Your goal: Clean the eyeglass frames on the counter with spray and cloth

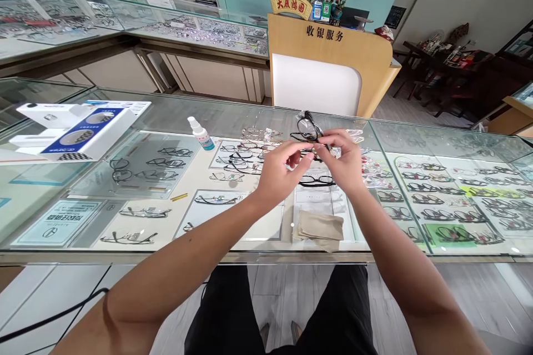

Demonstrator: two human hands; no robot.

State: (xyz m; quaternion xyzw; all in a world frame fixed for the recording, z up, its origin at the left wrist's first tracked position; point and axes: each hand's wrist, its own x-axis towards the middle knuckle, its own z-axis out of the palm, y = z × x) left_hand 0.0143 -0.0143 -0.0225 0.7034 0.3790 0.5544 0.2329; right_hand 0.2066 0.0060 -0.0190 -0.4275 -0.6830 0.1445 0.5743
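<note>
Above the glass counter, my left hand [285, 165] and my right hand [342, 160] come together on a pair of dark-framed eyeglasses [308, 127]. Both hands are closed, thumbs and fingertips pinching near the lower part of the frame. The lenses and one folded temple stick up beyond my fingers; the gripped part is partly hidden. Below my hands, another black pair of glasses [317, 181] shows at the counter. A folded beige cloth [320, 227] lies nearer to me, under my right wrist. To the left of my hands stands a white spray bottle [201, 134] with a blue label.
The glass display counter [266, 258] runs across in front of me, with rows of eyeglasses [441, 199] inside. An open white and blue box [89, 130] sits on its left part. Beyond stands a wooden cashier desk [333, 44]. A black cable [54, 316] hangs at lower left.
</note>
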